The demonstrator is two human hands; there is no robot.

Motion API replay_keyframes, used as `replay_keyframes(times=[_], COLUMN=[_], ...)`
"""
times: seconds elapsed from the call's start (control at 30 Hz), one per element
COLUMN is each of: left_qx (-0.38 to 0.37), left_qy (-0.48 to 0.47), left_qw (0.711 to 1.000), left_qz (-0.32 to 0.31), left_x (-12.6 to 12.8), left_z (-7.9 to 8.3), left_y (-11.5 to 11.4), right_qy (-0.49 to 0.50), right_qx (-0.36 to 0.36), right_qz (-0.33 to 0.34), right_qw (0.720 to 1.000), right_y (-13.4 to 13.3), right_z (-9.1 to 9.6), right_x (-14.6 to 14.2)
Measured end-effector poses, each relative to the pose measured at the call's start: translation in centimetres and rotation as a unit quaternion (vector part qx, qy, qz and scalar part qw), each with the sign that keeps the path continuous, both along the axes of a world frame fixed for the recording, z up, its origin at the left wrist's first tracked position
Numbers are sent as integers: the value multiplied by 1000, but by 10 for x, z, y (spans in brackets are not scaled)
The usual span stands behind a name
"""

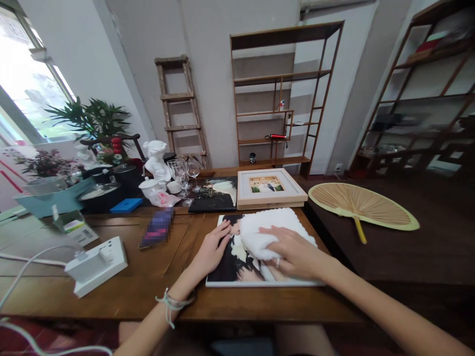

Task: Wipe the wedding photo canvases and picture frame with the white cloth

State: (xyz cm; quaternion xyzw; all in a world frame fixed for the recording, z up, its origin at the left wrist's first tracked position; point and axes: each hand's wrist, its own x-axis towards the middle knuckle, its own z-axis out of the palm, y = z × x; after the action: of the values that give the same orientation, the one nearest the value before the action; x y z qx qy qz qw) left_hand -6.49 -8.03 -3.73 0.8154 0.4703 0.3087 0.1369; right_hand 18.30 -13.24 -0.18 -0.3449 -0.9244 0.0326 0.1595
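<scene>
A large photo print on a white board [237,269] lies flat at the table's near edge. My left hand [211,249] rests on its left side with the fingers stretched out flat. My right hand [293,252], wearing a ring, presses a white cloth [260,230] onto the picture, its fingers lying over the bunched cloth. The cloth covers much of the print's upper right part.
Behind the print stand a framed photo [269,188] and a dark print [215,195]. Wine glasses [183,173], a white bust [158,160], a power strip [98,264], a small box [76,227] and plants [91,118] are on the left. A straw fan [361,205] lies on the dark bench at right.
</scene>
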Motion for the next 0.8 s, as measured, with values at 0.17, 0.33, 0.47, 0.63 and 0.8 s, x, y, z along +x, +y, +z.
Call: replay_keyframes(times=[0.17, 0.33, 0.47, 0.63, 0.8], left_qx=[2, 4, 14, 11, -3], left_qy=[4, 8, 2, -4, 0], left_qw=[1000, 1000, 1000, 1000, 1000], left_qz=[-4, 0, 5, -3, -2], left_x=[0, 1, 1, 1, -1], left_z=[0, -1, -2, -1, -1], left_y=[0, 1, 1, 1, 1], right_qy=[28, 30, -13, -39, -9], right_qx=[37, 49, 38, 23, -16], right_qz=[-50, -77, -34, 33, 58], right_qw=[998, 995, 999, 998, 998], right_y=[41, 45, 16, -36, -50], right_z=[-2, -10, -13, -10, -9], right_x=[-2, -9, -17, -28, -26])
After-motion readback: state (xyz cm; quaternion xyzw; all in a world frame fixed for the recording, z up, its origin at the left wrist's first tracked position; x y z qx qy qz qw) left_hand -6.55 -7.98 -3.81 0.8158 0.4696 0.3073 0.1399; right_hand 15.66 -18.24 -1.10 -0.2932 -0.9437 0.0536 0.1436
